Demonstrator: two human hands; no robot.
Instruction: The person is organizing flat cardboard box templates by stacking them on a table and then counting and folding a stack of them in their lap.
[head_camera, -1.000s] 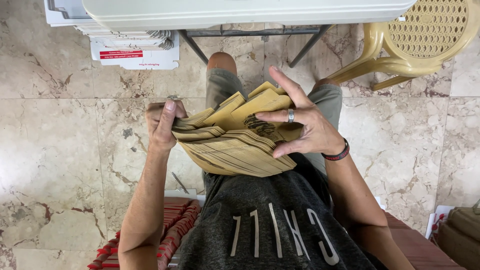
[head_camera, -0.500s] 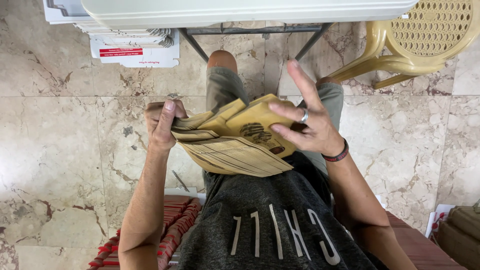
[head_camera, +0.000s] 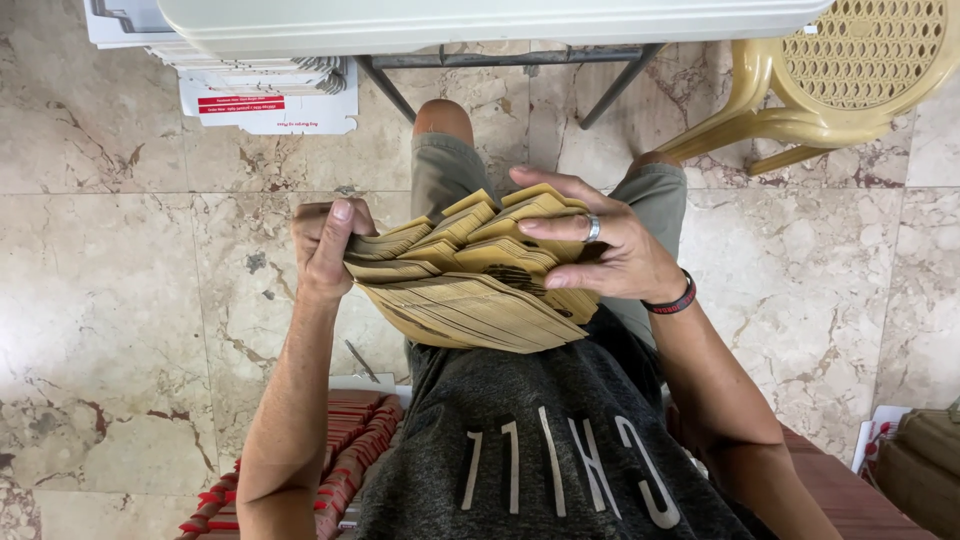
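Basically I see the left hand (head_camera: 325, 245) clamped on one end of the envelope stack (head_camera: 470, 290) over the lap, thumb on top, fingers curled under. Right hand (head_camera: 600, 250) lies spread over the fanned top envelopes, fingers fairly straight, ringed finger pressing the uppermost, thumb tucked beneath. Table (head_camera: 480, 20) sits beyond the fingertips, chair (head_camera: 830, 80) beyond the right hand.

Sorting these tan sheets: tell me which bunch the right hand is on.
The top fanned bunch: the right hand lies over it, while the lower bunch hangs beneath.
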